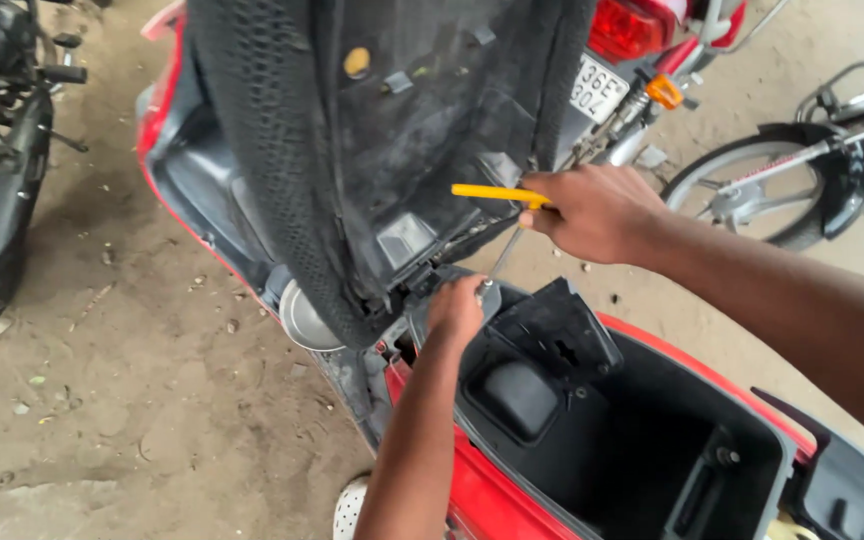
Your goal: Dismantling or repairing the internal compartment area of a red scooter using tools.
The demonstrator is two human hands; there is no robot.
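Head camera looked down on a red scooter with a black plastic under-seat storage tub [652, 440], its padded black seat [372, 150] tipped up on the hinge at the front edge of the tub. The right hand [592, 212] was closed in a fist around the yellow crossbar of a T-handle driver with a thin steel shaft [500, 195]; the shaft ran down and left from the fist to the seat hinge just ahead of the tub. The left hand [455, 308] sat at the lower end of that shaft, fingers curled narrow around the tip or the fastener there; exactly what they pinched was hidden by the hand itself.

Judging by this, the work stood in its middle: the seat was already raised and the tub lay open and bare, with a black rectangular cover [552, 330] tilted up at the tub's front wall, while the hinge fastener still had the tool on it and the seat still hung from its mount. Whether the fastener was loose or tight could not be told.

Behind the raised seat stood a second motorcycle's red tail lamp [624, 28], and to the right of the tub a spoked wheel with a black mudguard [782, 190]. Left of the scooter lay a packed dirt floor [112, 380].
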